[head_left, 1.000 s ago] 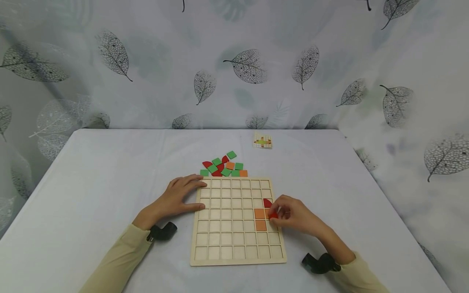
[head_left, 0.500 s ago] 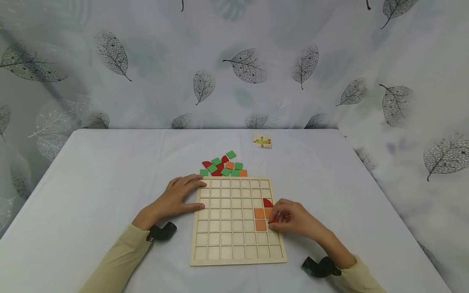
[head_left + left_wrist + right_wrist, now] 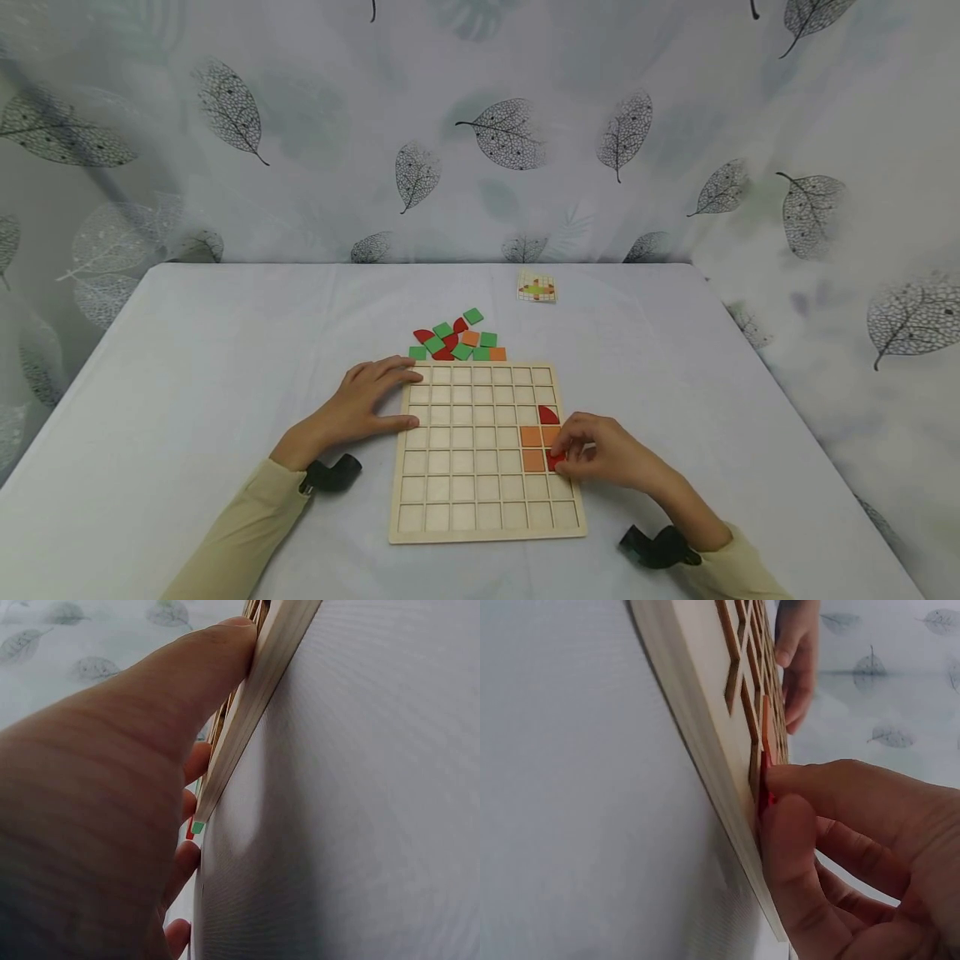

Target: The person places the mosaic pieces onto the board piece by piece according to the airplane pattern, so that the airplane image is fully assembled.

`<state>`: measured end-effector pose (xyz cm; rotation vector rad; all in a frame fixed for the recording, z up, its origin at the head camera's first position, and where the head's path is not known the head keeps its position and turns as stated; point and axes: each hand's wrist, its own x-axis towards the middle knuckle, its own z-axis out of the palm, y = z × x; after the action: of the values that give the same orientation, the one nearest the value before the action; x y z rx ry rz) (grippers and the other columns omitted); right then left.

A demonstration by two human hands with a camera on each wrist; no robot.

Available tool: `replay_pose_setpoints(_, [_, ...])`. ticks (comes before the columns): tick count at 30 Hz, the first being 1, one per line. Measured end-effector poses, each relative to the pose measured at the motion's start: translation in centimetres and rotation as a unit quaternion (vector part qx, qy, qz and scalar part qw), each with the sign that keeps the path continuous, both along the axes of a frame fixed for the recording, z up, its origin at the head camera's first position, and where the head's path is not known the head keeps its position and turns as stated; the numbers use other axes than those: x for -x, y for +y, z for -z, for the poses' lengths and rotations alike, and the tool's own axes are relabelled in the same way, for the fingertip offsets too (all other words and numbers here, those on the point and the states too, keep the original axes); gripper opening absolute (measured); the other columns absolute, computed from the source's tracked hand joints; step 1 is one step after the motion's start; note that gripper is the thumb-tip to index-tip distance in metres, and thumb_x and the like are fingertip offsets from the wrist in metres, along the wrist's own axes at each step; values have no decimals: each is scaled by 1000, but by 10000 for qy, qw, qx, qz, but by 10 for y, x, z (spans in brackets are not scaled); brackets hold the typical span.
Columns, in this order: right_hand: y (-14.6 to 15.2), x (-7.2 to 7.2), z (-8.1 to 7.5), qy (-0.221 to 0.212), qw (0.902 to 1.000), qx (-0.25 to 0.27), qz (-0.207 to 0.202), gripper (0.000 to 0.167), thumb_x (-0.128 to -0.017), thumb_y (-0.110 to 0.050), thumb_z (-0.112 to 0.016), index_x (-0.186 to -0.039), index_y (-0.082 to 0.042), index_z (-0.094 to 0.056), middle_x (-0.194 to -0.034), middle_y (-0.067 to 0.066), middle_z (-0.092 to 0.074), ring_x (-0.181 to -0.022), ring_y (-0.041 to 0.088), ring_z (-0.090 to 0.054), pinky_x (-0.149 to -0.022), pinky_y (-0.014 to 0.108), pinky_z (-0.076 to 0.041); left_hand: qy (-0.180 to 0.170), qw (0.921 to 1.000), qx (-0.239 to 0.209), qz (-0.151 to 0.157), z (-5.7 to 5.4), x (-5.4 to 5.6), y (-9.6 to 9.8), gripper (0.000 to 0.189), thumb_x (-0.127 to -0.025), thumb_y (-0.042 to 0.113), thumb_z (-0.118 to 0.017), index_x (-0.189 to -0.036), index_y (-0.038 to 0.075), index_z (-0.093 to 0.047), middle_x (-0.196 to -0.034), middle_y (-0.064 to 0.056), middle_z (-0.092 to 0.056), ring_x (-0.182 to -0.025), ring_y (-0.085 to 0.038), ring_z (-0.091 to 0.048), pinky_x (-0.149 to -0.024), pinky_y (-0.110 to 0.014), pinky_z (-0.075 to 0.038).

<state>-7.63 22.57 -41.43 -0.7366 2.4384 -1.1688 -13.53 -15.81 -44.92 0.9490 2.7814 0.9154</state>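
A wooden grid board lies on the table. My left hand rests on its left edge, fingers spread; the left wrist view shows the thumb against the wooden rim. At the right side of the board my right hand pinches a red tile with thumb and forefinger. That tile sits in a right-column cell, partly hidden by the fingers; its red edge shows at the fingertips in the right wrist view. Beside it are orange tiles in cells, with a red quarter-circle tile higher up the same column.
Beyond the board's far edge lies a loose pile of green tiles, red tiles and orange tiles. A small pattern card is at the back of the white-covered table.
My right hand has brought the red tile down and slightly toward me, into the cell below the orange one, where it now lies flatter. The left hand has stayed put.
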Motion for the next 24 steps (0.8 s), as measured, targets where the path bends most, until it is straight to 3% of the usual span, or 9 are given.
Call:
replay_pose_setpoints(11, [-4, 2, 1, 241, 9997, -36, -80, 11, -82, -4, -75, -90, -9, -69, -88, 0, -63, -69, 2, -55, -63, 22, -50, 124, 9999, -50, 7, 2, 0, -2, 57, -84, 43, -74, -132, 18, -57, -147, -8, -44, -136, -28, -39, -108, -57, -20])
replay_pose_setpoints(24, [-11, 14, -3, 486, 9987, 36, -147, 7, -85, -6, -74, -91, -6, -70, -85, -1, -64, -70, 5, -53, -61, 21, -49, -67, 10000, -27, -11, -1, 0, 0, 59, -84, 45, -74, -133, 17, -56, -148, -8, -42, -138, -29, -37, -110, -56, -18])
